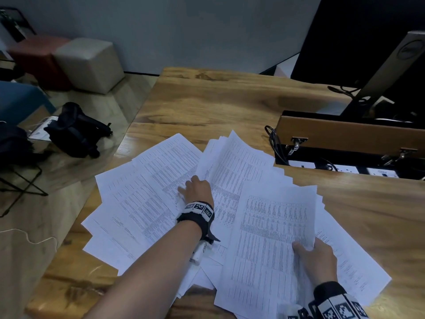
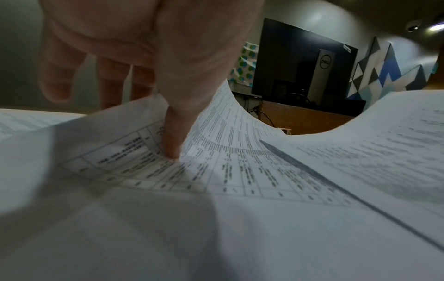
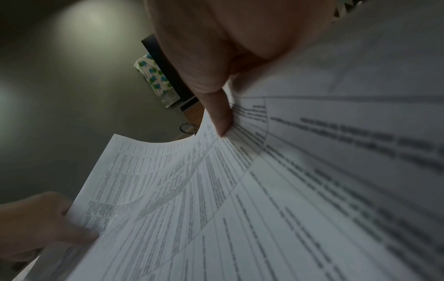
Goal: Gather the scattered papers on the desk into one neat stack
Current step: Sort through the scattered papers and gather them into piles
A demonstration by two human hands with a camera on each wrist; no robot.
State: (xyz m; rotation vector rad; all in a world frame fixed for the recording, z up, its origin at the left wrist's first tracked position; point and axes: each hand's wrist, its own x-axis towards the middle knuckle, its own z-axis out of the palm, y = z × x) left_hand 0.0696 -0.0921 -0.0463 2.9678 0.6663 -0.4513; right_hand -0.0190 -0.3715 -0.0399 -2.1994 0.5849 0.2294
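Observation:
Many printed white sheets [image 1: 142,203] lie fanned and overlapping on the wooden desk [image 1: 218,104]. My left hand [image 1: 195,188] pinches the left edge of a curled, lifted sheet [image 1: 232,164]. In the left wrist view its thumb [image 2: 173,144] presses on the sheet's printed face [image 2: 240,171] and the fingers go behind it. My right hand [image 1: 317,256] grips the near right edge of a large table-printed sheet [image 1: 271,238], thumb on top. In the right wrist view the thumb [image 3: 221,117] lies on this paper [image 3: 264,199] and the fingers are hidden under it. How many sheets each hand holds cannot be told.
An open cable box with a wooden flap [image 1: 345,134] and a power strip [image 1: 345,168] sits at the right back, under a monitor stand [image 1: 391,65]. The desk's left edge drops to the floor, where a black bag [image 1: 76,132] and stools [image 1: 89,63] stand.

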